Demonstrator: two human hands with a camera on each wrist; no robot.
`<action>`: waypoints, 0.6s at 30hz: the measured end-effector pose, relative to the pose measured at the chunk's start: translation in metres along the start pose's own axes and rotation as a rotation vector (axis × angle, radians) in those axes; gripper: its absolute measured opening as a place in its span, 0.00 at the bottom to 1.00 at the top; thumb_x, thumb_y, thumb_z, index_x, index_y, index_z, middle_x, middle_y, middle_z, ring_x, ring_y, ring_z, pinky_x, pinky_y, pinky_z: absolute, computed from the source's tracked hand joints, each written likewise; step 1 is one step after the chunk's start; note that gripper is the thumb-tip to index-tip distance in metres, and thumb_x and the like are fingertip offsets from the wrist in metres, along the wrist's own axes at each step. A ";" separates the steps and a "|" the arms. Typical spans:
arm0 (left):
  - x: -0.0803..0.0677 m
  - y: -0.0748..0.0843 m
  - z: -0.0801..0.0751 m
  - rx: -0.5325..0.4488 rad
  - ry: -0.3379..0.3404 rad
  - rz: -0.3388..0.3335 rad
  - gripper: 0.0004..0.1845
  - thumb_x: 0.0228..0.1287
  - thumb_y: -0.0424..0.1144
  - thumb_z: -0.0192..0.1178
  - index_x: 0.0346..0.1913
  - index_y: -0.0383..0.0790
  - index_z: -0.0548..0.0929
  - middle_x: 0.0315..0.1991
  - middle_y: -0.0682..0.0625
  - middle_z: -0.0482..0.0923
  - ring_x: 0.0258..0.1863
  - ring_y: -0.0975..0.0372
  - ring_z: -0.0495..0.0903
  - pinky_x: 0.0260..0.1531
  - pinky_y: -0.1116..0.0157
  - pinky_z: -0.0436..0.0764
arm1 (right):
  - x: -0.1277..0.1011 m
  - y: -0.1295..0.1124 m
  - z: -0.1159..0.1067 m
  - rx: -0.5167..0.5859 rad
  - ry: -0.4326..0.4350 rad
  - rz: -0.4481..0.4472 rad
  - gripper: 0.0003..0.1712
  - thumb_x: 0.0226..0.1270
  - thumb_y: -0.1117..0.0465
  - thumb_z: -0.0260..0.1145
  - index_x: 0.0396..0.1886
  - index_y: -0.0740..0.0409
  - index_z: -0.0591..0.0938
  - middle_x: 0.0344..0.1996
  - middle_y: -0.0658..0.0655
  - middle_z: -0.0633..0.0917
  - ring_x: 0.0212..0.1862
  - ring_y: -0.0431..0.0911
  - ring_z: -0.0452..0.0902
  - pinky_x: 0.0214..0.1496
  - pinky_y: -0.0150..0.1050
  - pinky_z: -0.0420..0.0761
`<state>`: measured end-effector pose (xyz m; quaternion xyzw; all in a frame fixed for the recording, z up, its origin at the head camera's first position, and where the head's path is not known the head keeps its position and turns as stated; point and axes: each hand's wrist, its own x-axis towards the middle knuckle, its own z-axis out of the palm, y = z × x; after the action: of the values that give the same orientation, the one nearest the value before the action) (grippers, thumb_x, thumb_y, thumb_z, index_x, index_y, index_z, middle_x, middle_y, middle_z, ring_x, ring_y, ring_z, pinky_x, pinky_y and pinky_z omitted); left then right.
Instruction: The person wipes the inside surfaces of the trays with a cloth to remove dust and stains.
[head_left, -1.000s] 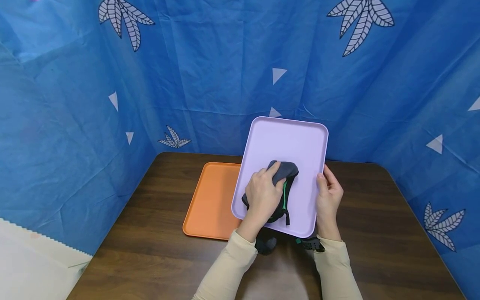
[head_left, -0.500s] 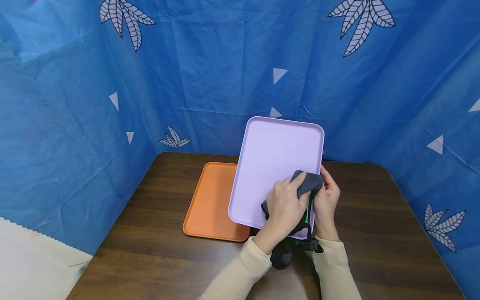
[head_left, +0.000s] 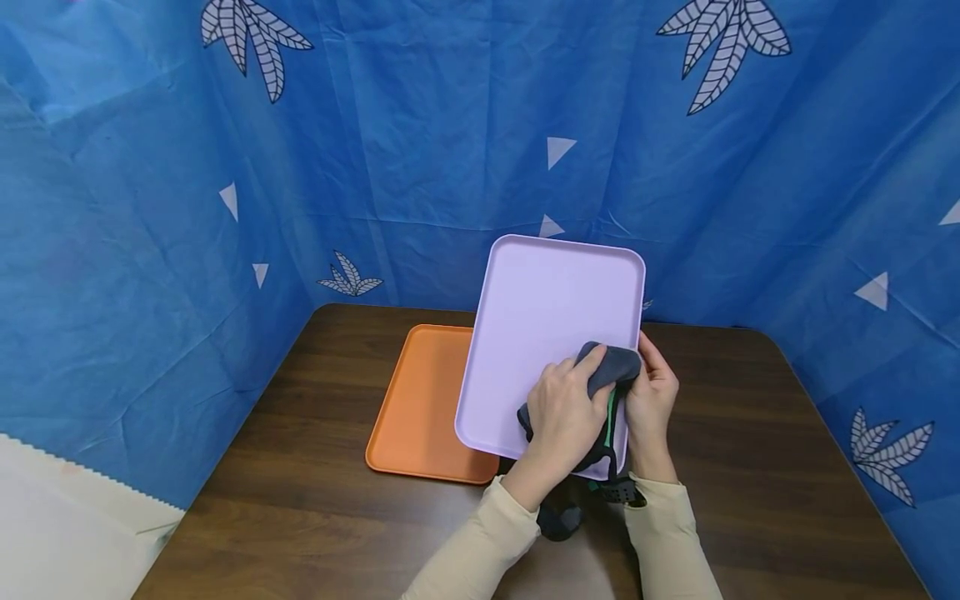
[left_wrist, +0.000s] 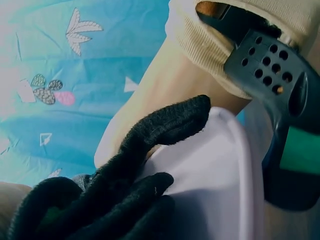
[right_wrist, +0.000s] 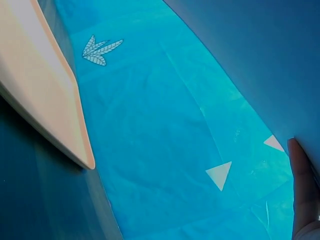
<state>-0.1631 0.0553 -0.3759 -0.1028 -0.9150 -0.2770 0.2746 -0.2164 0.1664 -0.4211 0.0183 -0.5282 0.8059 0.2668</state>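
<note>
A lilac tray (head_left: 547, 300) stands tilted up on its near edge over the brown table (head_left: 750, 467). My right hand (head_left: 652, 396) grips its right rim, thumb on the front. A bunched dark grey cloth (head_left: 617, 363) with green trim lies against the tray's lower right part, and my left hand (head_left: 562, 408) holds it there with fingers curled over it. In the left wrist view the dark cloth (left_wrist: 125, 190) lies on the lilac tray (left_wrist: 215, 170), close to the right sleeve (left_wrist: 240, 30). One fingertip (right_wrist: 302, 190) of the right hand shows in the right wrist view.
An orange tray (head_left: 420, 400) lies flat on the table to the left, partly behind the lilac one; its edge (right_wrist: 45, 95) shows in the right wrist view. Blue leaf-printed curtains (head_left: 375, 150) close in the back and both sides. A dark strap (head_left: 618, 490) sits at my right wrist.
My left hand has slid the cloth from the middle of the lilac tray to its lower right, up against my right hand. The tray has turned slightly.
</note>
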 end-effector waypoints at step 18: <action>0.007 -0.039 -0.030 0.020 0.004 -0.156 0.22 0.50 0.48 0.64 0.52 0.60 0.77 0.32 0.53 0.80 0.25 0.60 0.73 0.18 0.67 0.66 | 0.000 -0.002 -0.005 -0.126 0.014 -0.003 0.19 0.61 0.64 0.59 0.52 0.64 0.76 0.41 0.50 0.83 0.38 0.38 0.78 0.36 0.26 0.77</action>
<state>-0.1689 0.0062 -0.3687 -0.0277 -0.9224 -0.2885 0.2552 -0.2146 0.1715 -0.4216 -0.0034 -0.5759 0.7709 0.2721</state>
